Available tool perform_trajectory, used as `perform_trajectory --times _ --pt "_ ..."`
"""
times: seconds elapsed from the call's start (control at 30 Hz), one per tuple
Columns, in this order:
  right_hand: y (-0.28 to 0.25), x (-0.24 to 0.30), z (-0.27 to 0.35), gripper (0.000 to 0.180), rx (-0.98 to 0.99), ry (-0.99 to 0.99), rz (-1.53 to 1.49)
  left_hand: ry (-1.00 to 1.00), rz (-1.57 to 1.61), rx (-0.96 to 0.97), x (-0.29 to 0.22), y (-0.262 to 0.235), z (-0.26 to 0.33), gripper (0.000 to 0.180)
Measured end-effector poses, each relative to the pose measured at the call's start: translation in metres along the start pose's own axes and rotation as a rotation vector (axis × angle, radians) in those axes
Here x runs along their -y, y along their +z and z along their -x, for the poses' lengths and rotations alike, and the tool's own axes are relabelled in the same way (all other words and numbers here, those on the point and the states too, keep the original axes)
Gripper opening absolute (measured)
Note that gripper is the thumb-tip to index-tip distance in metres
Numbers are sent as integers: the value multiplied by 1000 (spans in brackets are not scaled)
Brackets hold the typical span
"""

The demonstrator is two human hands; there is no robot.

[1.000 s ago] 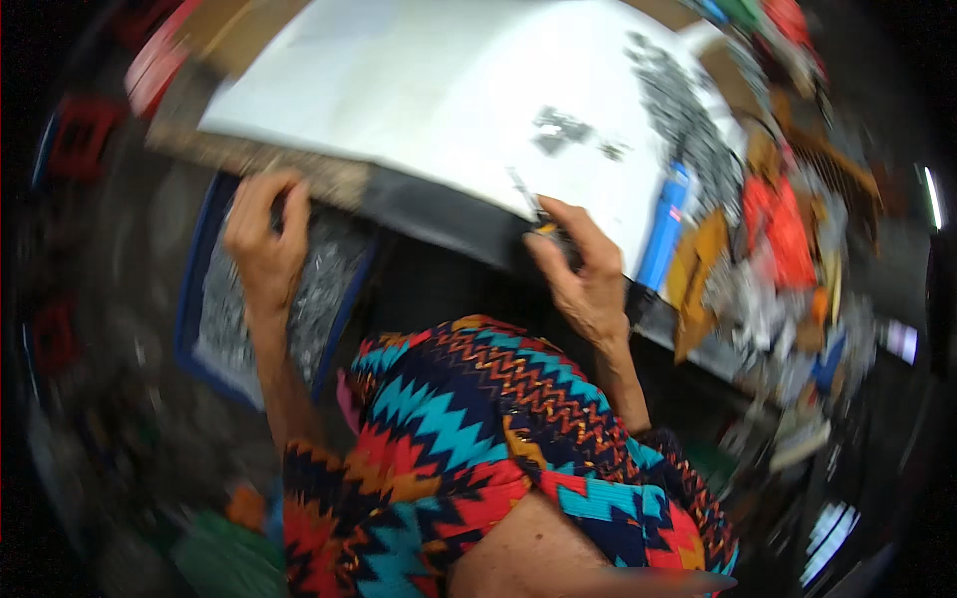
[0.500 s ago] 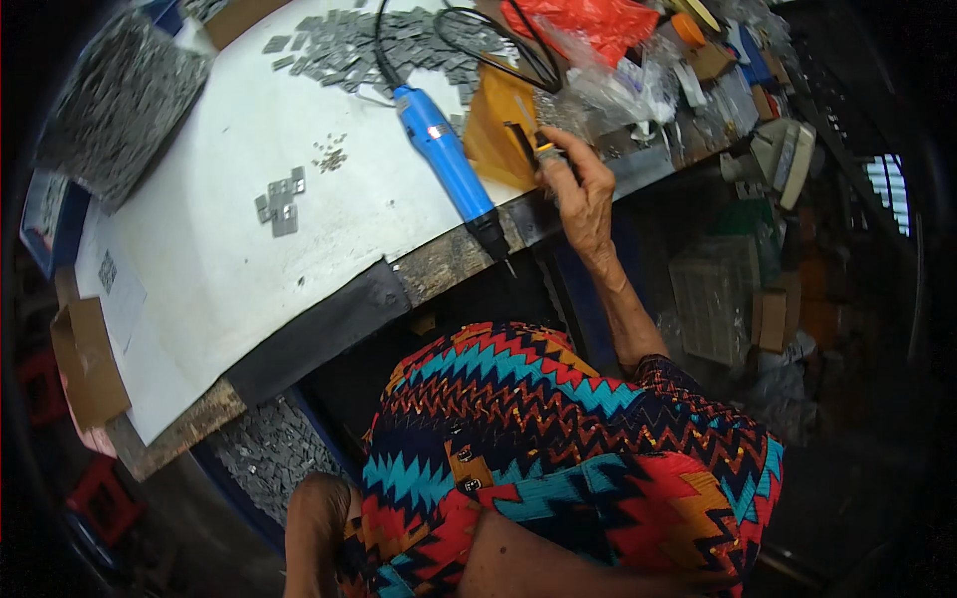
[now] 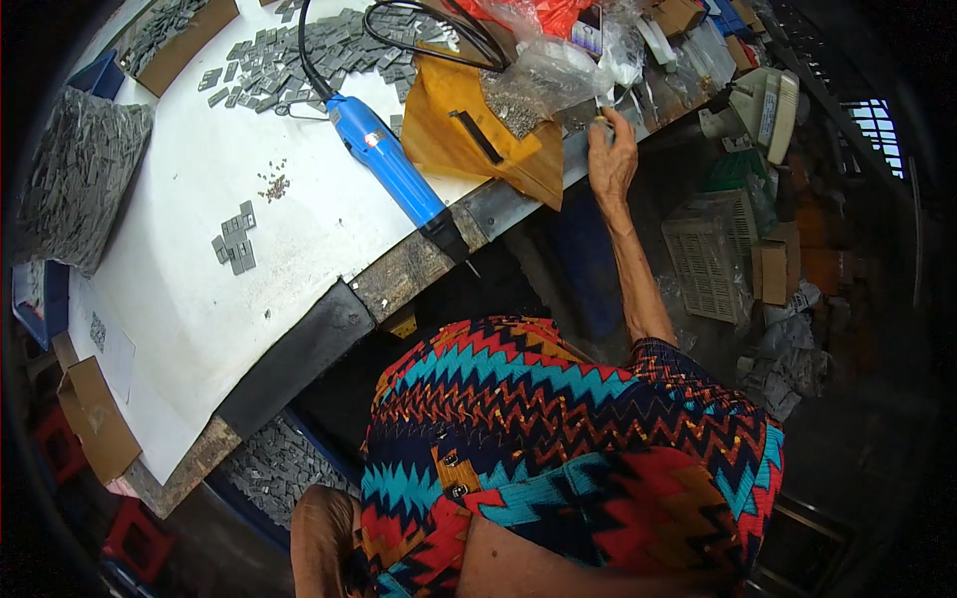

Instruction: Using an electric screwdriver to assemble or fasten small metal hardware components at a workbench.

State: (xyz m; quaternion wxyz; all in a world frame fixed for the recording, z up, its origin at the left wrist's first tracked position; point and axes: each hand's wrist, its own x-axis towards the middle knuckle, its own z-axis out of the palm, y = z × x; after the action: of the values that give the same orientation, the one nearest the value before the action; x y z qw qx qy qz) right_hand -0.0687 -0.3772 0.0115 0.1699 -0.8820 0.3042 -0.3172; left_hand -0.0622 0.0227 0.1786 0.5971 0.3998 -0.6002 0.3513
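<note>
While it is partly curled, the right hand (image 3: 612,154) pinches a yellow-banded tool (image 3: 601,120).

Room offered on sheet (image 3: 309,229) between plates (image 3: 237,226) and driver (image 3: 389,159), far side blocked by plate pile (image 3: 349,50), right hand (image 3: 613,164) barred leftward by tray (image 3: 429,125)

dim floor (image 3: 713,374), bright gridded window (image 3: 877,135), red stools (image 3: 130,513)
</note>
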Motion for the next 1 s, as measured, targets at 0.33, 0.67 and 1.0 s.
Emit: perform_trajectory --times 0.33,0.67,1.0 --pt "32 9 -29 33 103 -212 44 -14 -60 -1 -14 -3 -5 4" --pt "-27 116 28 26 -96 -439 -260 -24 -201 -19 -45 -20 -4 3" --pt "8 193 75 36 484 -777 -92 -171 -335 -96 -50 -33 16 2"
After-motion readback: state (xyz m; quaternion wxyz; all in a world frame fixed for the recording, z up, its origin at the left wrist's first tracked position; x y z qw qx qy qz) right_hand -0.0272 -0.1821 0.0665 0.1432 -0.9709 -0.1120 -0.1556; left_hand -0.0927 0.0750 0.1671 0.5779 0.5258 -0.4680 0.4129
